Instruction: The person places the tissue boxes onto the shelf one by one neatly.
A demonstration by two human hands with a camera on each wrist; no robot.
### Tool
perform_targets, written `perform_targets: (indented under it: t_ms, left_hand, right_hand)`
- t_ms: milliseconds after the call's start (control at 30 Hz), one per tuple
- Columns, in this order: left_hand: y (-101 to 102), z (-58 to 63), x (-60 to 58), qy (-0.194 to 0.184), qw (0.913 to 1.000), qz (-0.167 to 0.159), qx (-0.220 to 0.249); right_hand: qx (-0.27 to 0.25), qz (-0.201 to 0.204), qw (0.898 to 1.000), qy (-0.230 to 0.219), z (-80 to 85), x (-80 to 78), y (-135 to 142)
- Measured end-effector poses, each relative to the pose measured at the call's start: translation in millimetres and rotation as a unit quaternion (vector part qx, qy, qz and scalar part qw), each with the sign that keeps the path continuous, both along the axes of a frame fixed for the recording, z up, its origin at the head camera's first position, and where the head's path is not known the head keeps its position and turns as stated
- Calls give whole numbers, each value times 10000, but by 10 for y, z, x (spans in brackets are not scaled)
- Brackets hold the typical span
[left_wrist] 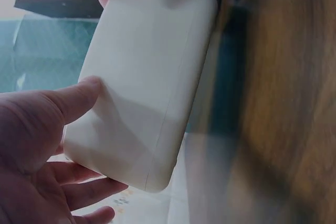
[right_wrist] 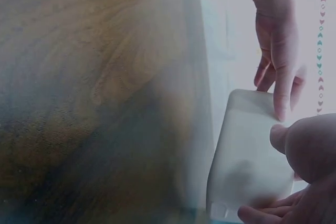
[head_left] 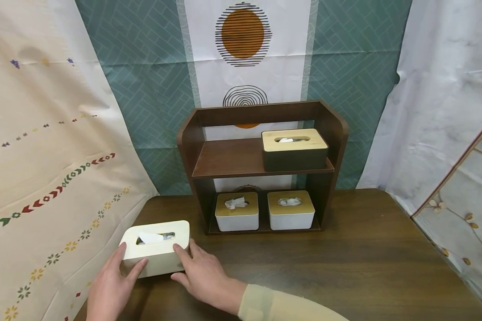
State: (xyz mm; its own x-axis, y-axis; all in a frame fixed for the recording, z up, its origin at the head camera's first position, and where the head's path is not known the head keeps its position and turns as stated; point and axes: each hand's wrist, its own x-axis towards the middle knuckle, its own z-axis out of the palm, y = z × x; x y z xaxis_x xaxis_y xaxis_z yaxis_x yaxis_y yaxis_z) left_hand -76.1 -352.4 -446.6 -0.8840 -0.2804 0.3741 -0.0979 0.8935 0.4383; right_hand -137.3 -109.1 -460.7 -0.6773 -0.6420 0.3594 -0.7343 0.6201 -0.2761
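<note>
A cream tissue box (head_left: 160, 264), with a white tissue showing in the slot of its lid, is at the left side of the table, close over the wood. My left hand (head_left: 110, 285) grips its left end, thumb on the front side. At the opposite end, my right hand (head_left: 206, 276) holds the right corner, index finger on the lid's edge. In the left wrist view the box (left_wrist: 136, 82) shows its smooth broad side, tilted, with the left thumb (left_wrist: 86, 95) pressed on it. The right wrist view shows both hands at the box (right_wrist: 247, 150).
A dark brown two-tier shelf (head_left: 233, 156) stands at the back of the table (head_left: 365, 258). On its upper tier sits a black tissue box (head_left: 297, 160) with a wooden lid. Two white tissue boxes, left (head_left: 237, 223) and right (head_left: 291, 221), occupy the lower tier. Patterned cloths hang around.
</note>
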Motion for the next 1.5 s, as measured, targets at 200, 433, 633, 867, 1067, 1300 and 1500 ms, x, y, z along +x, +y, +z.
perform_targets:
  t_ms: [200,433,633,867,1067,1300,1500]
  left_hand:
    - [105,96,70,94,9999,118,29]
    - [244,194,131,281,9995,164,-49]
    - [407,294,191,233,9994,251,-33]
    - [608,386,249,161,9995,266,-90]
    - [736,423,283,650,9975,155,-217]
    - [877,496,293,944,9953,59,-190]
    - [1015,564,248,1416,9891,-245,-328]
  right_hand:
    - [-136,-37,9999,86,89,44,108]
    - [-259,-55,9994,210,169,89,268]
    - [-384,11,9984,426,261,116,428]
    - [-597,-71,9959,683,401,123,616]
    - [-794,-178,9939,744,510,138,773]
    - [-920,-281,9911,915,597,161,934]
    - [-1154,-333,9864,1123,683,154,1065]
